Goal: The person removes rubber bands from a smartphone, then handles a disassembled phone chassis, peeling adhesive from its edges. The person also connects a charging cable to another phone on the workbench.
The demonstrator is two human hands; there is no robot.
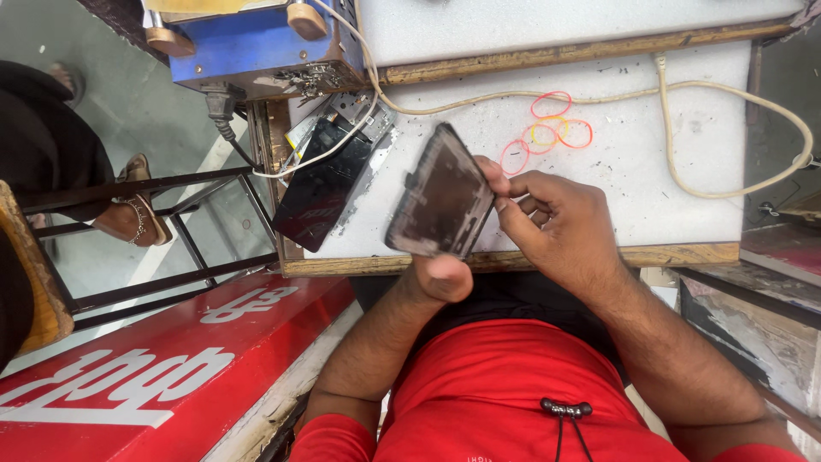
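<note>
The right hand (556, 227) pinches the upper right edge of a dark phone screen panel (442, 195) between thumb and curled fingers, closed firmly on it. The left hand (440, 275) sits below the panel; only its thumb end shows, pressed against the panel's lower edge, the fingers hidden behind it, so I cannot tell how far it is closed. The panel is tilted, raised off the white foam-topped counter (650, 162) and held just in front of the person's chest.

Left of the left hand, a second black phone panel (318, 192) lies flat at the counter's edge, partly over a metal frame. Beyond the right hand, a few red and yellow rubber bands (552, 128) lie on the foam, and a cream cable (727, 94) loops past them. A blue machine (256, 47) stands further off to the left.

To handle the panel well, as I judge it, the grip should stay on the edges only, with both hands sharing the load so the thin piece does not flex or crack
</note>
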